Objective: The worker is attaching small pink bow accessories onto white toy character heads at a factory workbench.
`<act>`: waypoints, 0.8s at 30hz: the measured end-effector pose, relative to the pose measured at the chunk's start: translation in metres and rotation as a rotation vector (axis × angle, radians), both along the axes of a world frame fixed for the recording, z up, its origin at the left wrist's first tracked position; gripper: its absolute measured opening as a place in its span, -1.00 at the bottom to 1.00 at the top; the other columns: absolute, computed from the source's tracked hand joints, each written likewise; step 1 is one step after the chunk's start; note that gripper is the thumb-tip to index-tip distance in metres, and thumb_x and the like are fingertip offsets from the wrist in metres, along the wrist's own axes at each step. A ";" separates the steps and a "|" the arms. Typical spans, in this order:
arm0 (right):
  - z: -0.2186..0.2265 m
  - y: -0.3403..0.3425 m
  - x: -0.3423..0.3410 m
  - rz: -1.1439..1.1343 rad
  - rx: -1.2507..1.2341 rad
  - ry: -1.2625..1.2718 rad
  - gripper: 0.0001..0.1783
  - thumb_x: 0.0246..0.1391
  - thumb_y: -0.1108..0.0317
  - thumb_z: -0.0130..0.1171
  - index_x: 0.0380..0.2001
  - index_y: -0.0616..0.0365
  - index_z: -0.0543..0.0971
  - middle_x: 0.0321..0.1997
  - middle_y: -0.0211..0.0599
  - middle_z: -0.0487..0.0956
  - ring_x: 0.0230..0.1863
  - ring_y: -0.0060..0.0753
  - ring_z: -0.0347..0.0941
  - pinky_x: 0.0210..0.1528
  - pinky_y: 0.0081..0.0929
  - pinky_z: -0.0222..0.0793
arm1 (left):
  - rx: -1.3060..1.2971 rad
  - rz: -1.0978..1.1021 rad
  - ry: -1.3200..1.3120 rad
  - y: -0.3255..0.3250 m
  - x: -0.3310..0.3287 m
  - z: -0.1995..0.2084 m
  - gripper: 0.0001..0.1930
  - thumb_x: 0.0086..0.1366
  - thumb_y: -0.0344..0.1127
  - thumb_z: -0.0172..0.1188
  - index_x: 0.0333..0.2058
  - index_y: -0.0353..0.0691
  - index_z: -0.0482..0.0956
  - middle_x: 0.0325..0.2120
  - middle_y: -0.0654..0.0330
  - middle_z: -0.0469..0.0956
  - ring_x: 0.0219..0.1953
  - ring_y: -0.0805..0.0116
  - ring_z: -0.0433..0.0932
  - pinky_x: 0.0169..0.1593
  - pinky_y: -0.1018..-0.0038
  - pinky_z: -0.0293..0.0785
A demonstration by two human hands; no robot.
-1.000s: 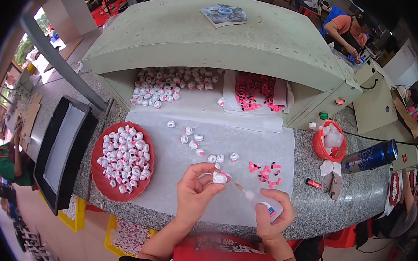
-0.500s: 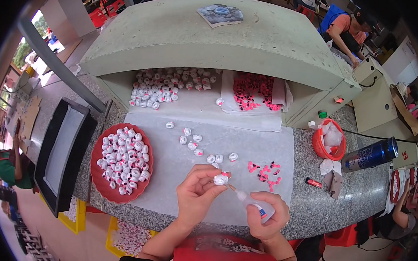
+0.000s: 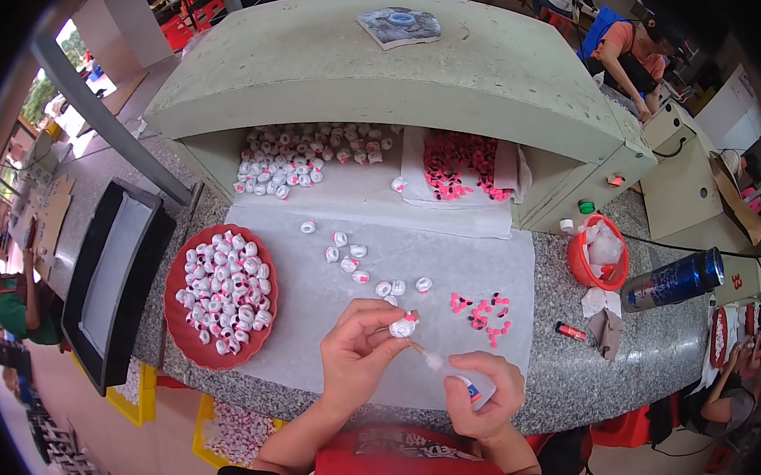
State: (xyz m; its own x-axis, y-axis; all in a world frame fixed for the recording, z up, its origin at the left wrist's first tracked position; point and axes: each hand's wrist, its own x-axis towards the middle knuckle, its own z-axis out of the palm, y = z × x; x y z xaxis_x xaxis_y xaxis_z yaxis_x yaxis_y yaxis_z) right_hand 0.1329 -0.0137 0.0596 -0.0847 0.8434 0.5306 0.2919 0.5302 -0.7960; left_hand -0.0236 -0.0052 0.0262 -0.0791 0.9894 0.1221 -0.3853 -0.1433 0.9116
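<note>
Between the thumb and fingers of my left hand [image 3: 353,354] is a small round white piece [image 3: 402,327] with a bit of pink on top. My right hand [image 3: 489,395] grips a translucent squeeze bottle [image 3: 467,384], its thin nozzle pointing up and left at the lower side of the piece. Whether the tip touches it I cannot tell. Beyond my hands, several loose white pieces [image 3: 358,250] lie on a white sheet [image 3: 300,278]. Small pink and dark parts [image 3: 490,321] are scattered on the sheet to the right.
A red scalloped bowl [image 3: 177,322] heaped with white pieces stands left, beside a black tray [image 3: 73,321]. The grey-green open-fronted housing [image 3: 316,65] holds more pieces and pink parts. At right are a red basket [image 3: 573,259], a blue can [image 3: 666,286] and a small red tube [image 3: 570,331].
My right hand and the bottle have shifted slightly left, with the nozzle staying close to the white piece. My left hand holds its place.
</note>
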 end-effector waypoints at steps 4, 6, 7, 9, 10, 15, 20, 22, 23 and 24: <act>0.003 0.000 0.003 0.021 -0.017 -0.008 -0.80 -0.34 0.51 0.13 -0.48 0.27 0.49 -0.58 -0.22 0.50 -0.62 -0.45 0.42 -0.55 -0.63 0.29 | -0.007 0.018 0.026 -0.001 0.000 0.000 -0.69 -0.03 -0.79 0.04 -0.26 -0.45 0.41 -0.19 0.11 0.26 -0.09 0.22 0.41 -0.05 0.45 0.45; 0.004 0.000 0.004 0.023 -0.022 -0.009 -0.80 -0.34 0.51 0.12 -0.48 0.27 0.49 -0.58 -0.22 0.50 -0.62 -0.45 0.42 -0.55 -0.63 0.29 | 0.004 0.018 0.026 -0.001 0.000 0.001 -0.69 -0.04 -0.80 0.04 -0.26 -0.45 0.41 -0.19 0.10 0.27 -0.09 0.21 0.41 -0.04 0.45 0.44; 0.005 0.000 0.005 0.013 -0.024 -0.017 -0.80 -0.34 0.51 0.12 -0.49 0.27 0.49 -0.58 -0.22 0.50 -0.62 -0.45 0.43 -0.55 -0.63 0.29 | 0.010 0.017 0.026 -0.001 0.000 0.001 -0.69 -0.04 -0.80 0.04 -0.26 -0.45 0.41 -0.19 0.10 0.27 -0.08 0.21 0.41 -0.04 0.45 0.44; 0.007 -0.001 0.007 -0.007 -0.028 -0.034 -0.81 -0.33 0.50 0.11 -0.49 0.27 0.49 -0.58 -0.22 0.51 -0.62 -0.44 0.43 -0.55 -0.63 0.30 | 0.003 0.008 0.013 0.000 0.000 0.002 -0.69 -0.04 -0.80 0.04 -0.25 -0.45 0.41 -0.19 0.10 0.27 -0.08 0.21 0.41 -0.04 0.45 0.43; 0.006 0.000 0.006 -0.007 -0.028 -0.034 -0.81 -0.33 0.50 0.11 -0.49 0.27 0.49 -0.58 -0.22 0.51 -0.62 -0.44 0.43 -0.55 -0.63 0.30 | -0.004 0.004 0.003 0.000 0.000 0.002 -0.69 -0.04 -0.80 0.04 -0.25 -0.46 0.41 -0.19 0.10 0.28 -0.08 0.21 0.41 -0.03 0.45 0.43; 0.004 0.001 0.005 -0.006 -0.009 -0.001 -0.81 -0.33 0.50 0.10 -0.49 0.27 0.49 -0.59 -0.21 0.51 -0.63 -0.43 0.44 -0.55 -0.62 0.30 | -0.027 -0.006 -0.018 -0.001 0.000 0.003 -0.69 -0.04 -0.80 0.04 -0.25 -0.46 0.41 -0.19 0.09 0.29 -0.08 0.21 0.40 -0.02 0.45 0.42; 0.004 0.002 0.005 -0.005 0.009 -0.008 -0.81 -0.33 0.51 0.10 -0.49 0.28 0.49 -0.59 -0.20 0.51 -0.63 -0.42 0.44 -0.55 -0.62 0.31 | -0.013 -0.018 -0.020 0.000 0.000 0.003 -0.69 -0.04 -0.79 0.04 -0.25 -0.46 0.41 -0.19 0.09 0.29 -0.08 0.21 0.40 -0.03 0.45 0.42; 0.004 0.003 0.004 -0.001 0.012 -0.008 -0.81 -0.33 0.51 0.10 -0.49 0.28 0.49 -0.59 -0.20 0.51 -0.63 -0.42 0.44 -0.55 -0.62 0.31 | -0.011 -0.016 -0.013 0.000 0.000 0.003 -0.69 -0.04 -0.79 0.04 -0.25 -0.46 0.41 -0.19 0.09 0.29 -0.08 0.21 0.40 -0.03 0.45 0.43; 0.004 0.004 0.004 0.022 0.031 -0.008 -0.80 -0.33 0.53 0.12 -0.48 0.29 0.48 -0.60 -0.19 0.51 -0.65 -0.40 0.44 -0.58 -0.60 0.31 | -0.009 -0.016 -0.010 0.000 0.000 0.003 -0.69 -0.04 -0.79 0.04 -0.26 -0.46 0.41 -0.19 0.09 0.29 -0.08 0.22 0.40 -0.03 0.45 0.43; 0.004 0.006 0.004 0.045 0.049 -0.008 -0.79 -0.33 0.55 0.13 -0.47 0.30 0.47 -0.61 -0.19 0.50 -0.66 -0.37 0.44 -0.61 -0.59 0.31 | -0.010 -0.016 -0.010 0.000 0.000 0.003 -0.69 -0.04 -0.79 0.04 -0.26 -0.46 0.41 -0.19 0.09 0.29 -0.08 0.22 0.40 -0.03 0.45 0.43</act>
State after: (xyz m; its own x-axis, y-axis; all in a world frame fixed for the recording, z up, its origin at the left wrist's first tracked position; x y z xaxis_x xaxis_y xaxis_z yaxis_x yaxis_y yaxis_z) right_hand 0.1368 -0.0081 0.0641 -0.1266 0.8117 0.5702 0.2726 0.5812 -0.7668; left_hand -0.0231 -0.0050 0.0296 -0.0642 0.9917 0.1114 -0.3963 -0.1278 0.9092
